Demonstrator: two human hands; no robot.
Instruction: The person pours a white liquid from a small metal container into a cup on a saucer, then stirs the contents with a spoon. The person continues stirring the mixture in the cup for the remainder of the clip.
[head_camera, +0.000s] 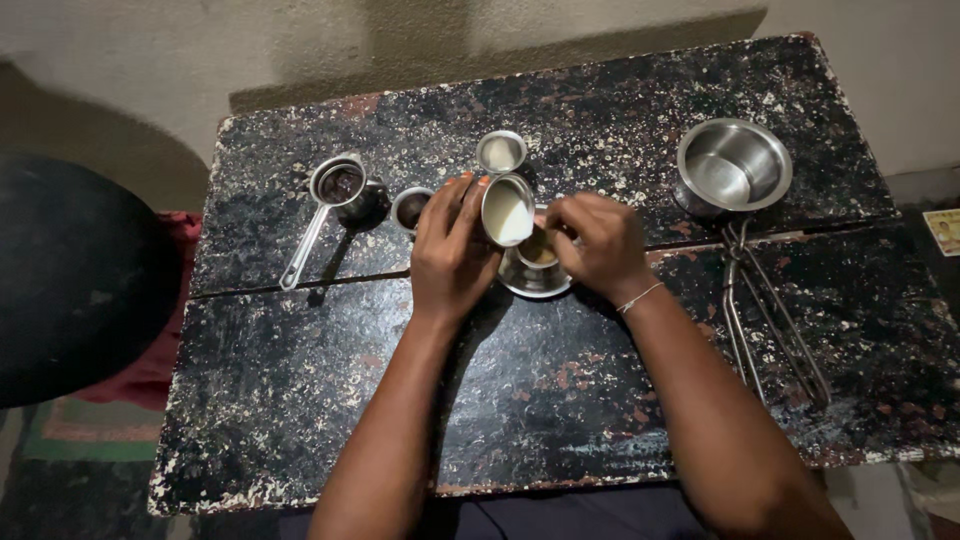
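My left hand (450, 255) grips a small steel tumbler (507, 210) of white milk, tilted toward a steel cup (538, 250) of brown liquid. That cup stands in a shallow steel saucer bowl (530, 282). My right hand (597, 243) holds the cup's rim from the right. Both hands meet at the middle of the worn black table (520, 400).
A long-handled steel pot (340, 187) of dark liquid sits at the left, with a small steel cup (410, 207) beside it. Another small cup (501, 151) stands behind. An empty steel pan (732, 166) and metal tongs (765, 310) lie at the right.
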